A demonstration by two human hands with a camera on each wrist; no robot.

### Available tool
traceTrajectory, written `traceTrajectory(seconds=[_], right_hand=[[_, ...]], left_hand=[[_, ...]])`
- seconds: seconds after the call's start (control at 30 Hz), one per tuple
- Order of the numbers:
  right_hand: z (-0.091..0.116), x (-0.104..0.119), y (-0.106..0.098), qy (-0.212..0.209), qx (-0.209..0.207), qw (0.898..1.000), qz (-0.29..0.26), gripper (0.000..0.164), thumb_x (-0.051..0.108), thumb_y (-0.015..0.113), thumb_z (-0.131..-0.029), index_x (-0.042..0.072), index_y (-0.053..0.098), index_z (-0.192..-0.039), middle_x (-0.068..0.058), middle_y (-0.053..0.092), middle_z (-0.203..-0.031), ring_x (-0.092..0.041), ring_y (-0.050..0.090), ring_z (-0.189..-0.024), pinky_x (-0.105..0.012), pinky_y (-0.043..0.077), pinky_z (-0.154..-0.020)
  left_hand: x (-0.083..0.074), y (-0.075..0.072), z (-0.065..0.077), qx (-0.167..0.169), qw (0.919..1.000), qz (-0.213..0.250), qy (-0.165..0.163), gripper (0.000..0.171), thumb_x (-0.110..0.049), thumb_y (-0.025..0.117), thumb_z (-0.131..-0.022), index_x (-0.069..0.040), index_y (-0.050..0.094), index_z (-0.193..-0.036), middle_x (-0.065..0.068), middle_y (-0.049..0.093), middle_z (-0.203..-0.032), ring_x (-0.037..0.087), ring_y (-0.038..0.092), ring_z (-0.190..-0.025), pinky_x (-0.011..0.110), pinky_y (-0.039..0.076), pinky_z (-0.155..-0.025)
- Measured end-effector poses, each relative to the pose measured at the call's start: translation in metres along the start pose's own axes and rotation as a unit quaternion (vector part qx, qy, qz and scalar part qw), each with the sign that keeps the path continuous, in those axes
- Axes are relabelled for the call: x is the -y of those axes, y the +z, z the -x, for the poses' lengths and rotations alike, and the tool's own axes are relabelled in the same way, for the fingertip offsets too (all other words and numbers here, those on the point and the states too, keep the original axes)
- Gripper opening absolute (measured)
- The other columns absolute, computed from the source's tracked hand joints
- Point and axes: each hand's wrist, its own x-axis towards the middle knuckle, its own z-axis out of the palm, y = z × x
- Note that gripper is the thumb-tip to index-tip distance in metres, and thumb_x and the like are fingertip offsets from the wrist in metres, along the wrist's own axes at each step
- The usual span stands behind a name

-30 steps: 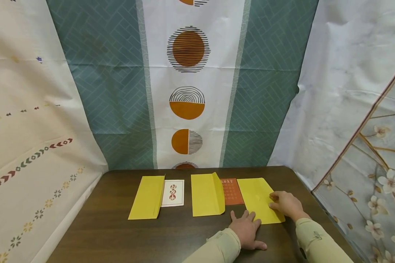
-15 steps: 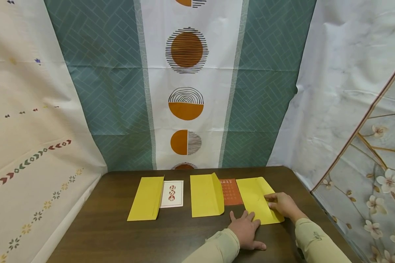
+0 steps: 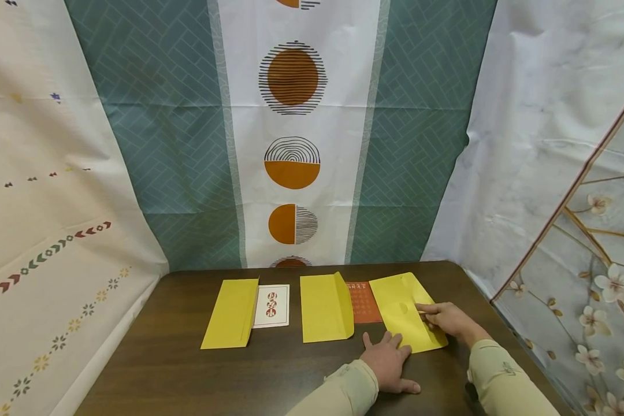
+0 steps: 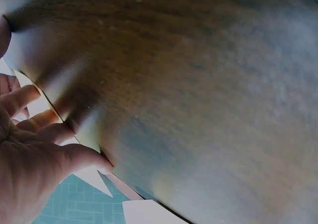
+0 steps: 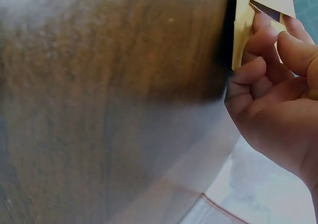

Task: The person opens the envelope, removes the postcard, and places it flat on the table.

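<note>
At the right of the head view a yellow envelope [image 3: 398, 294] lies aslant on the table. My right hand [image 3: 449, 320] pinches it along its right side. The right wrist view shows the thumb and curled fingers of that hand [image 5: 278, 80] at the opening of the envelope [image 5: 242, 35], with a dark gap under its flap. My left hand [image 3: 387, 367] rests palm down with fingers spread, fingertips on the envelope's near left corner. In the left wrist view the left hand [image 4: 35, 154] presses on the tabletop, thumb stretched out.
Left of the envelope lies a red card [image 3: 363, 303] with pale writing, partly under a second yellow envelope [image 3: 322, 309]. Farther left, a white card [image 3: 272, 306] with red characters adjoins another yellow envelope [image 3: 231, 315]. Curtains surround the dark wooden table [image 3: 187, 375].
My right hand has shifted a little left along the envelope and its fingers now grip the side. The envelope's far end has risen and bowed slightly. My left hand stays put.
</note>
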Motion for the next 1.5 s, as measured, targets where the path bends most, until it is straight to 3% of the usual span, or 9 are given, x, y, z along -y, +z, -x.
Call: traceTrajectory(seconds=[0.1, 0.17, 0.53, 0.8, 1.13, 1.3, 1.5], right_hand=[[0.001, 0.000, -0.001, 0.026, 0.014, 0.999, -0.039, 0.043, 0.006, 0.052, -0.110, 0.003, 0.056, -0.153, -0.006, 0.072, -0.099, -0.017, 0.057, -0.077, -0.027, 0.044, -0.065], [0.002, 0.000, 0.000, 0.034, 0.021, 0.998, -0.050, 0.044, 0.006, 0.051, -0.111, 0.003, 0.055, -0.154, -0.005, 0.066, -0.091, -0.016, 0.053, -0.072, -0.026, 0.040, -0.060], [0.001, -0.012, -0.003, 0.025, 0.069, 0.992, -0.101, 0.047, 0.014, 0.050, -0.114, -0.002, 0.047, -0.158, -0.002, 0.058, -0.088, -0.013, 0.047, -0.066, -0.024, 0.037, -0.056], [-0.003, -0.022, -0.003, -0.007, 0.109, 0.984, -0.142, 0.048, 0.016, 0.050, -0.114, -0.010, 0.046, -0.154, 0.005, 0.051, -0.074, -0.007, 0.043, -0.060, -0.020, 0.037, -0.052], [-0.001, -0.025, -0.002, 0.015, 0.059, 0.984, -0.167, 0.050, 0.020, 0.044, -0.116, -0.002, 0.043, -0.160, 0.003, 0.048, -0.074, -0.011, 0.040, -0.061, -0.023, 0.036, -0.054], [-0.004, -0.024, -0.001, 0.007, 0.055, 0.984, -0.172, 0.061, 0.022, 0.053, -0.114, 0.005, 0.030, -0.167, 0.003, 0.048, -0.073, -0.010, 0.042, -0.061, -0.023, 0.037, -0.053], [-0.003, -0.020, 0.006, 0.019, 0.008, 0.989, -0.144, 0.058, 0.014, 0.065, -0.106, 0.004, 0.048, -0.160, 0.003, 0.049, -0.066, -0.011, 0.037, -0.053, -0.024, 0.035, -0.049]], left_hand=[[0.000, 0.000, 0.000, 0.001, 1.0000, -0.002, -0.003, 0.071, -0.083, 0.062, -0.089, -0.044, 0.056, -0.147, -0.016, 0.047, -0.160, 0.012, 0.044, -0.152, 0.069, 0.045, -0.113], [-0.001, 0.000, 0.001, 0.001, 1.0000, -0.002, -0.004, 0.071, -0.084, 0.062, -0.089, -0.044, 0.056, -0.148, -0.016, 0.047, -0.160, 0.012, 0.043, -0.152, 0.069, 0.045, -0.113], [-0.001, 0.001, -0.001, -0.006, 1.0000, 0.000, -0.003, 0.072, -0.084, 0.063, -0.088, -0.044, 0.057, -0.147, -0.015, 0.048, -0.159, 0.013, 0.044, -0.152, 0.069, 0.045, -0.113], [-0.002, 0.008, -0.003, -0.014, 0.9999, -0.005, -0.004, 0.075, -0.085, 0.062, -0.088, -0.043, 0.055, -0.150, -0.015, 0.046, -0.163, 0.014, 0.043, -0.155, 0.069, 0.045, -0.113], [-0.002, 0.003, -0.003, -0.003, 0.9997, 0.015, -0.016, 0.079, -0.085, 0.065, -0.085, -0.039, 0.056, -0.148, -0.009, 0.045, -0.163, 0.013, 0.043, -0.156, 0.068, 0.044, -0.115], [-0.001, 0.003, -0.004, 0.001, 0.9997, 0.019, -0.017, 0.079, -0.085, 0.065, -0.085, -0.039, 0.056, -0.149, -0.010, 0.045, -0.163, 0.013, 0.042, -0.156, 0.069, 0.043, -0.116], [0.000, 0.005, -0.005, -0.001, 0.9997, 0.018, -0.018, 0.076, -0.084, 0.066, -0.085, -0.041, 0.057, -0.147, -0.011, 0.047, -0.161, 0.012, 0.044, -0.155, 0.069, 0.043, -0.116]])
